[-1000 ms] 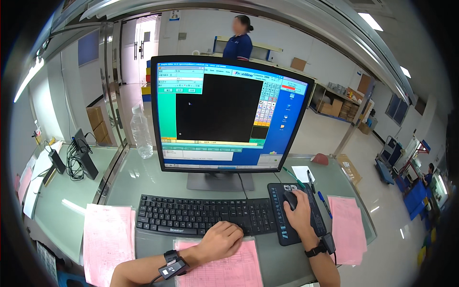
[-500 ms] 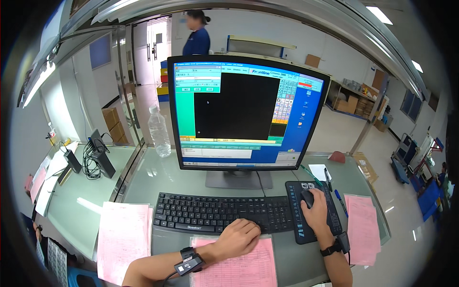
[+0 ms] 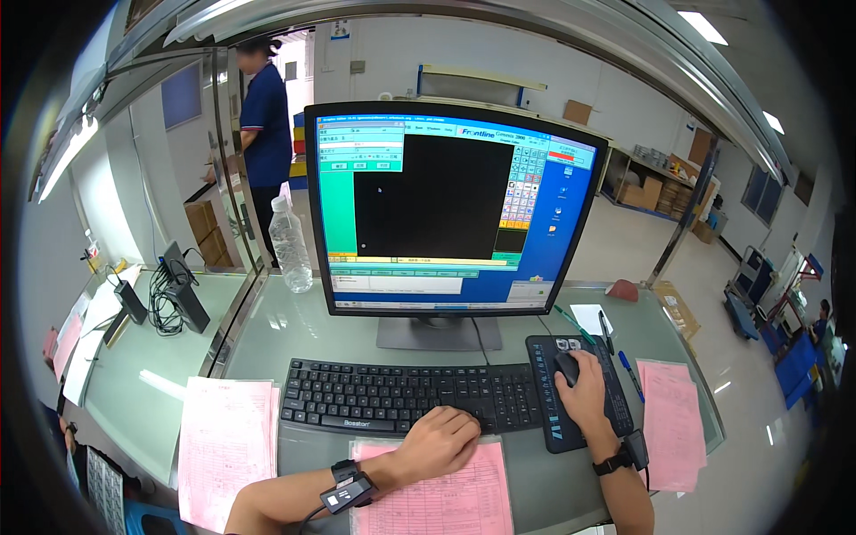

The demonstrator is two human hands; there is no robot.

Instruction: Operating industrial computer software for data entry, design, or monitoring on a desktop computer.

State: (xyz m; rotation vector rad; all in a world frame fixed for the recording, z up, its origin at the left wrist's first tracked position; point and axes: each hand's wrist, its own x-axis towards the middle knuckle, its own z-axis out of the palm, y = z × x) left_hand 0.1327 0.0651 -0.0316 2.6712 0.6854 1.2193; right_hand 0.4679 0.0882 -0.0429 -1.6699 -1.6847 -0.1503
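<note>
My right hand (image 3: 581, 392) is wrapped over a black computer mouse (image 3: 568, 367) on a dark mouse pad (image 3: 562, 434). My left hand (image 3: 440, 441) rests with its fingers curled in at the front edge of the black keyboard (image 3: 357, 393), over a pink printed form (image 3: 446, 501) in a clear sleeve. No object shows in those fingers. Behind the keyboard stands a monitor (image 3: 437, 201) with a large black drawing area, a small dialog box at upper left and a palette of icons on the right. A strapped device sits on each wrist.
A clear plastic bottle (image 3: 290, 245) stands left of the monitor. Pink sheets (image 3: 227, 450) lie at left, more pink sheets (image 3: 669, 419) at right. Pens (image 3: 631, 375) lie beside the mouse pad. Black adapters with cables (image 3: 185, 303) sit on the side table. A person in blue (image 3: 266, 125) stands beyond the desk.
The person in blue has moved left, from behind the monitor to beyond the bottle. My view has shifted slightly. My hands stay in place on the mouse and at the keyboard.
</note>
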